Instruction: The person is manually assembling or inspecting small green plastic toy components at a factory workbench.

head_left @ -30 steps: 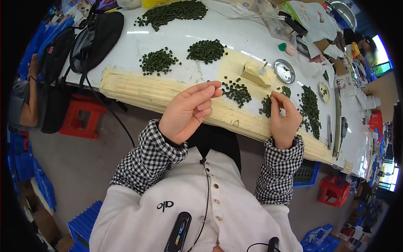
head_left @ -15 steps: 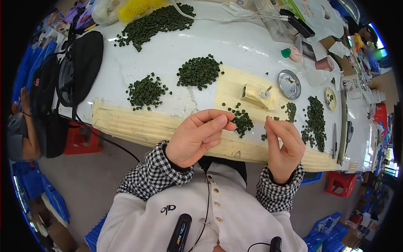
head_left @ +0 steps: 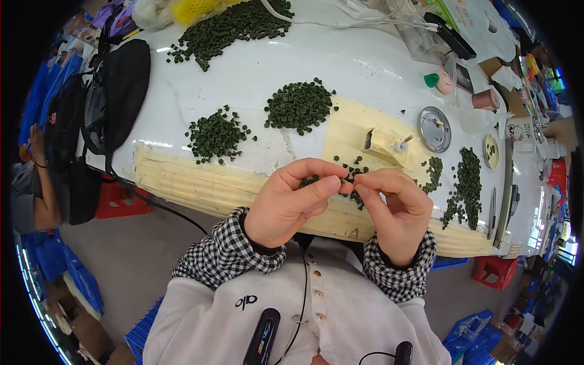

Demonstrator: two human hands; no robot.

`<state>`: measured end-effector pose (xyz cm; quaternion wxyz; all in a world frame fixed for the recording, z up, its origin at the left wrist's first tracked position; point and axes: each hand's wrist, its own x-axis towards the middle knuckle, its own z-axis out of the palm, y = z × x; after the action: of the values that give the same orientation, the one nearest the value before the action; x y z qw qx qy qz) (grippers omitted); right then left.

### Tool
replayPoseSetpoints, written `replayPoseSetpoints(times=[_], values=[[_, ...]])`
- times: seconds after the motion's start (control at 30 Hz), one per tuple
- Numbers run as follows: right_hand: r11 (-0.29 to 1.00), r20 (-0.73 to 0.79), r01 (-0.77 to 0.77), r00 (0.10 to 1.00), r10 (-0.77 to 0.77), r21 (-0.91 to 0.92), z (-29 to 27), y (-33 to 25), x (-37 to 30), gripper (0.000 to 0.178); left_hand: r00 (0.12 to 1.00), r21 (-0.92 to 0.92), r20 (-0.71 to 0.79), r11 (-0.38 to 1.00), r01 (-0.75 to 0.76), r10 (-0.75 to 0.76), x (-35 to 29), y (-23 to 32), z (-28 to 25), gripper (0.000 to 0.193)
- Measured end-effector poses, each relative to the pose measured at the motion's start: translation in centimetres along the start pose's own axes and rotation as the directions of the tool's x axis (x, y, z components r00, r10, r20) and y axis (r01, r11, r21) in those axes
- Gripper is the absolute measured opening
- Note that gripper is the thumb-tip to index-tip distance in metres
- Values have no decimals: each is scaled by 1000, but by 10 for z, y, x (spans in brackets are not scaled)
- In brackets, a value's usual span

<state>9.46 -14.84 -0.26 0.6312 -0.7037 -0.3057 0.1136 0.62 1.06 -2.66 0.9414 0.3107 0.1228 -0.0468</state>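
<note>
My left hand (head_left: 291, 204) and my right hand (head_left: 398, 210) meet fingertip to fingertip above the table's near edge. Each is closed in a pinch of thumb and forefinger; whatever they hold is too small or hidden to name. Just behind the fingers lies a small pile of dark green, button-like pieces (head_left: 356, 164), partly covered by my hands. Beyond it, a block wrapped in cream tape (head_left: 389, 145) with a short upright peg stands on a yellowish sheet (head_left: 347, 125). To its right are a small green cluster (head_left: 433, 173) and a longer green pile (head_left: 468, 182).
More green piles lie at the left (head_left: 214, 135), middle (head_left: 298, 106) and back (head_left: 231, 30) of the white table. A round metal lid (head_left: 434, 129) and a small dish (head_left: 491, 151) stand right. Tweezers (head_left: 494, 210) lie near the right edge. A black bag (head_left: 125, 91) hangs over the left side.
My right hand has moved left until its fingertips meet those of my left hand. The view has shifted slightly, so the table things appear farther right.
</note>
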Motion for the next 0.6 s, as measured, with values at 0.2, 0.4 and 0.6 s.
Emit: replayPoseSetpoints(times=[0.2, 0.4, 0.6], values=[[959, 16, -221, 975, 222, 176, 2, -3, -3, 12, 999, 61, -22, 998, -35, 37, -2, 1, 1, 17], [989, -24, -143, 989, 144, 25, 7, -1, -4, 11, 996, 133, -59, 989, -65, 74, -4, 2, 4, 15], [993, -13, -25, 1000, 24, -114, 9, -1, -2, 13, 992, 99, -91, 992, -82, 91, -4, -1, 4, 16]])
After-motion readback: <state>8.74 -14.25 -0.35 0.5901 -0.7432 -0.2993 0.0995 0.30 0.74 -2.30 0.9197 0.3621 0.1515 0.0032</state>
